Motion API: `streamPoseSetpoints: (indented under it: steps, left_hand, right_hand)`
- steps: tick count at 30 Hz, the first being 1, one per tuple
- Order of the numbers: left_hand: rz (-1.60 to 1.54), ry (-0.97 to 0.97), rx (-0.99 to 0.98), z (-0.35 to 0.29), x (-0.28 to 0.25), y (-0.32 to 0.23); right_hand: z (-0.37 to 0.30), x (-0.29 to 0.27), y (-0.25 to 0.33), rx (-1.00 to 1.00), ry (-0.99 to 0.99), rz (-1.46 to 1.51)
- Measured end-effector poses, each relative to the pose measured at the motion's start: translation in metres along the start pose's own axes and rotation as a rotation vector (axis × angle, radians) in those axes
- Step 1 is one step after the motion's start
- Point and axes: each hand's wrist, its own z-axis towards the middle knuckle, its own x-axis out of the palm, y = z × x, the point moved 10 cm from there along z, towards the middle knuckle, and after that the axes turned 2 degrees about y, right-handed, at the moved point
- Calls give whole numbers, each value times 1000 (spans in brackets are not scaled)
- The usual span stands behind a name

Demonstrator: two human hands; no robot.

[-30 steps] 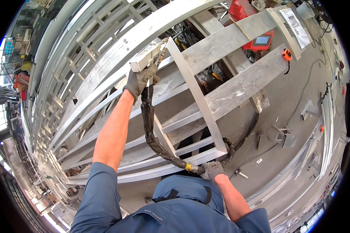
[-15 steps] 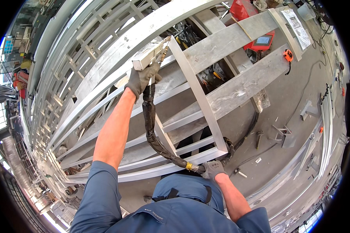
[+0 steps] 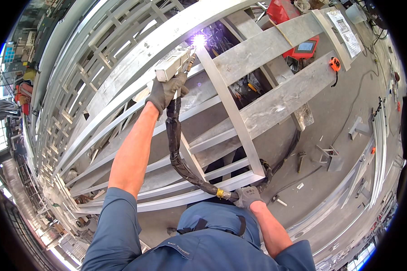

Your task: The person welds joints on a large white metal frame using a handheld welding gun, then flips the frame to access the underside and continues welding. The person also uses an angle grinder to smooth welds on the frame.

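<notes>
Grey workshop floor [image 3: 334, 113]; over it, a silver rectangular-tube metal frame [image 3: 233, 114]. Dark-gloved left hand [image 3: 166, 92] clamped on a slim, brass-necked torch [image 3: 191, 62], violet-white arc [image 3: 199, 41] at frame's far end. Grey-gloved right hand [image 3: 248, 197] closed round a thick black-sheathed cable [image 3: 173, 135], beside frame's near corner. Judged step: welding that far end; next move likely calls for a steady torch, cable supported.

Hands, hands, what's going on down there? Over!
Left hand grips welding torch. Right hand holds black cable. Bright arc at metal crossbar's far end; glare hides that spot.
</notes>
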Motion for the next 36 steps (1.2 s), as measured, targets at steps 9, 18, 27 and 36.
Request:
streamPoseSetpoints:
  steps: [9, 18, 27, 36]
  left_hand:
    - [0, 39, 15, -4, 1, -2]
    - [-68, -14, -22, -22, -4, -11]
    - [9, 28, -5, -6, 6, -15]
    - [-23, -9, 17, -1, 2, -8]
  right_hand:
    - [-1, 0, 1, -9, 27, -8]
    - [0, 4, 7, -37, 10, -21]
    - [3, 2, 3, -47, -33, -7]
    - [8, 7, -3, -76, -81, -35]
